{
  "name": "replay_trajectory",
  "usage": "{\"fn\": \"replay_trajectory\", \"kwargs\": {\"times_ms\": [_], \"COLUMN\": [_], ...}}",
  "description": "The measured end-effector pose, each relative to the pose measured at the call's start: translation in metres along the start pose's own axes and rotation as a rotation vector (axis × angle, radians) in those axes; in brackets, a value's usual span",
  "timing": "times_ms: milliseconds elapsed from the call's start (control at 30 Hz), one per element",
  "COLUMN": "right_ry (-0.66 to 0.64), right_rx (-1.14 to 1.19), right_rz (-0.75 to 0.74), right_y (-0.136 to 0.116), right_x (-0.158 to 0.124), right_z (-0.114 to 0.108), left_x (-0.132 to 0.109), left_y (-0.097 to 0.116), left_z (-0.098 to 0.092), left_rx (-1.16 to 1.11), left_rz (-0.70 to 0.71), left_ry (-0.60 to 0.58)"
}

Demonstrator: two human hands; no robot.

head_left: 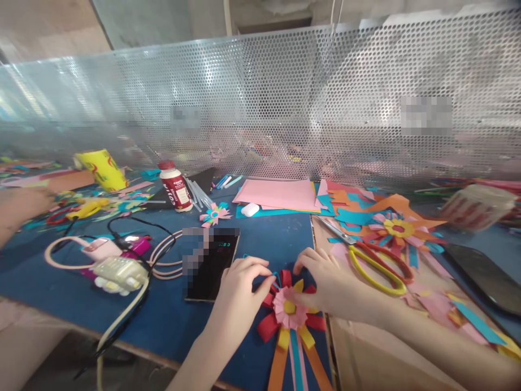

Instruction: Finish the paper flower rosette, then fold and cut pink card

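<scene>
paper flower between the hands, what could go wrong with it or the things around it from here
The paper flower has looped petals close to both hands, so a hard press might crease them. The phone lies beside the left hand and could get nudged. The right forearm might brush the scissors.

"COSTA" on red-wht btl (176, 189); ":53" on phone scrn (211, 269), pt. blurred.

The scene is viewed from the person's head, with the camera faced forward and tipped down over the worktop (171, 320). The left hand (242, 282) and right hand (325, 285) are seen close up; the screen (285, 98) is framed beyond.
</scene>
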State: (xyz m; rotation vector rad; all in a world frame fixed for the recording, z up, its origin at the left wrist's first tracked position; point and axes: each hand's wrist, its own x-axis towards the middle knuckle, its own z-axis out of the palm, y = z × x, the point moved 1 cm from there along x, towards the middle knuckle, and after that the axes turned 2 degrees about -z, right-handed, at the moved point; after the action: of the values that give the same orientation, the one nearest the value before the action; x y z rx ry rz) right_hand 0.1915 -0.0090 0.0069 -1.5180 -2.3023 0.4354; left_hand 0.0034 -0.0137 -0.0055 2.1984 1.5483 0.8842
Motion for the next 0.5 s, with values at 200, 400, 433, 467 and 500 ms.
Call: {"fn": "replay_trajectory", "kwargs": {"times_ms": [200, 400, 433, 467, 500], "right_ry": [-0.158, -0.187, -0.182, -0.169, -0.153], "right_rx": [-0.033, 0.114, 0.175, 0.242, 0.313], "right_rz": [0.105, 0.142, 0.148, 0.155, 0.169], "right_y": [-0.01, -0.015, -0.015, -0.016, -0.017], "right_x": [-0.003, -0.008, -0.009, -0.011, -0.012], "right_z": [-0.003, -0.008, -0.008, -0.009, -0.009], "left_x": [0.0, 0.003, 0.004, 0.005, 0.006], "left_y": [0.001, 0.007, 0.006, 0.006, 0.005], "left_z": [-0.002, -0.012, -0.014, -0.015, -0.015], "left_rx": [-0.132, -0.229, -0.259, -0.296, -0.34], "left_rz": [-0.021, -0.095, -0.112, -0.124, -0.135], "left_ry": [-0.092, -0.229, -0.253, -0.281, -0.31]}}
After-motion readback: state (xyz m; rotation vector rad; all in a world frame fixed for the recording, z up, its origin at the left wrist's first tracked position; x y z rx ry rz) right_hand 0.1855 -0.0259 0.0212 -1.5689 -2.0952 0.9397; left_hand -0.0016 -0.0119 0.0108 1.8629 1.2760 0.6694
